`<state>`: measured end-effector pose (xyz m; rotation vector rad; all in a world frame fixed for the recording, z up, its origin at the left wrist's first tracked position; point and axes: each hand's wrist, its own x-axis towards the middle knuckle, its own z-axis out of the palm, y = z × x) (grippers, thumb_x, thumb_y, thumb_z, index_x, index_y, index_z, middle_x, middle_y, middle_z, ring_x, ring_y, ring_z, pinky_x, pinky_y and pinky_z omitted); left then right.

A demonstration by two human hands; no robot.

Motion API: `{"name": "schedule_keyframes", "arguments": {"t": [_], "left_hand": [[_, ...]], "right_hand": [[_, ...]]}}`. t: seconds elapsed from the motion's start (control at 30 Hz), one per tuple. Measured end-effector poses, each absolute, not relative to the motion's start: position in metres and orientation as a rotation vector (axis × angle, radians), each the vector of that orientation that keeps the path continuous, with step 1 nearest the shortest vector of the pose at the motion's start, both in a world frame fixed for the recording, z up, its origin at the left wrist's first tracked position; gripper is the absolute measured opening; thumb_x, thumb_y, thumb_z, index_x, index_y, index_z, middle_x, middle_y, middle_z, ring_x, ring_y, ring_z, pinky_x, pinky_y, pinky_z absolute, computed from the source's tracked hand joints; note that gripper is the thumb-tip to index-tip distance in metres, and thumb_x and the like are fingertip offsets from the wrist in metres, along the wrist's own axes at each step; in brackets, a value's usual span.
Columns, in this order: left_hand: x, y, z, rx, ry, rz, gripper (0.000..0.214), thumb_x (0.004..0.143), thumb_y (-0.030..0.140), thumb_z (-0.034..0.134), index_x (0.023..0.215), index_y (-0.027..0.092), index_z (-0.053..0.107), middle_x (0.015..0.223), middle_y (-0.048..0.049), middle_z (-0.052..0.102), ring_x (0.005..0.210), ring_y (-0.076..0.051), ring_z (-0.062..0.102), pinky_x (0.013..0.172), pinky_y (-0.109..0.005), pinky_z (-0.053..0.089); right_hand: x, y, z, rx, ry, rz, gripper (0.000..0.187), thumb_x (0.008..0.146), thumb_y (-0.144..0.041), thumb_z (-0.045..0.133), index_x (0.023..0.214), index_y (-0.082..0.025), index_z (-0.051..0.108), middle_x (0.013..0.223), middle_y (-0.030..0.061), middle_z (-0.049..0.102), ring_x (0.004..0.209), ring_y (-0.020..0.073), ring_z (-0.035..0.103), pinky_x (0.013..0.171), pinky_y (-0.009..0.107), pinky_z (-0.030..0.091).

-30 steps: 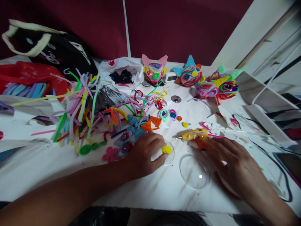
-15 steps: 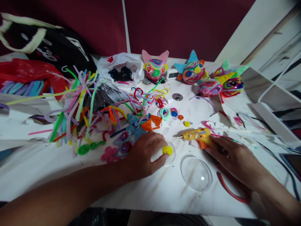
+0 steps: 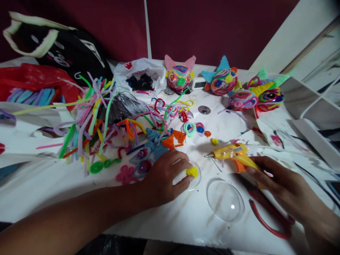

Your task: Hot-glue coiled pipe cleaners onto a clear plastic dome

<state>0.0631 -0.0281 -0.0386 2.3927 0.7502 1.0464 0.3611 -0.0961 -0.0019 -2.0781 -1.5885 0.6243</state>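
My left hand rests on a clear plastic half-sphere and pinches a small yellow pipe-cleaner coil against it with thumb and fingers. My right hand is closed round the handle of a yellow and orange glue gun, whose metal nozzle points left toward the coil. A second clear half-sphere lies flat on the white table between both hands.
A heap of coloured pipe cleaners covers the left. Flat coiled shapes lie mid-table. Three finished pipe-cleaner creature balls stand at the back. Red-handled pliers lie by my right wrist. A black bag sits back left.
My right hand has taken hold of the glue gun's handle and lifted it slightly. The red-handled pliers, hidden under that hand before, now show. My left hand has stayed on the yellow coil.
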Motion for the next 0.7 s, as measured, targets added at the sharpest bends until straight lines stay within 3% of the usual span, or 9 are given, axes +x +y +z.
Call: {"name": "schedule_keyframes", "arguments": {"t": [0.13, 0.23, 0.5, 0.7], "left_hand": [[0.063, -0.029, -0.036, 2.393, 0.763, 1.029, 0.014, 0.086, 0.021, 0.056, 0.100, 0.017, 0.057, 0.101, -0.0088, 0.062, 0.096, -0.020, 0.059, 0.086, -0.038, 0.051], [0.063, -0.029, -0.036, 2.400, 0.768, 1.022, 0.014, 0.086, 0.021, 0.055, 0.100, 0.017, 0.057, 0.101, -0.0089, 0.062, 0.096, -0.020, 0.059, 0.087, -0.037, 0.051], [0.063, -0.029, -0.039, 2.406, 0.747, 1.060, 0.014, 0.087, 0.020, 0.055, 0.101, 0.018, 0.056, 0.102, -0.0085, 0.061, 0.097, -0.020, 0.058, 0.088, -0.038, 0.050], [0.062, -0.031, -0.037, 2.399, 0.751, 1.051, 0.014, 0.087, 0.019, 0.053, 0.101, 0.018, 0.055, 0.101, -0.0091, 0.060, 0.096, -0.021, 0.058, 0.086, -0.039, 0.051]], "right_hand": [[0.355, -0.097, 0.008, -2.080, -1.452, 0.720, 0.058, 0.070, -0.071, 0.058, 0.105, -0.025, 0.062, 0.093, 0.0079, 0.073, 0.069, 0.0222, 0.069, 0.059, 0.030, 0.058], [0.348, -0.096, 0.013, -2.050, -1.389, 0.694, 0.060, 0.066, -0.074, 0.059, 0.101, -0.025, 0.063, 0.085, 0.0071, 0.073, 0.071, 0.0229, 0.069, 0.059, 0.029, 0.058], [0.339, -0.092, 0.013, -1.863, -0.931, 0.558, 0.055, 0.052, -0.045, 0.084, 0.101, -0.024, 0.066, 0.101, 0.0065, 0.071, 0.084, 0.0237, 0.068, 0.072, 0.033, 0.060], [0.340, -0.085, 0.019, -1.870, -1.120, 0.784, 0.040, 0.049, -0.046, 0.083, 0.076, -0.024, 0.065, 0.068, 0.0045, 0.069, 0.057, 0.0205, 0.064, 0.049, 0.029, 0.056]]}}
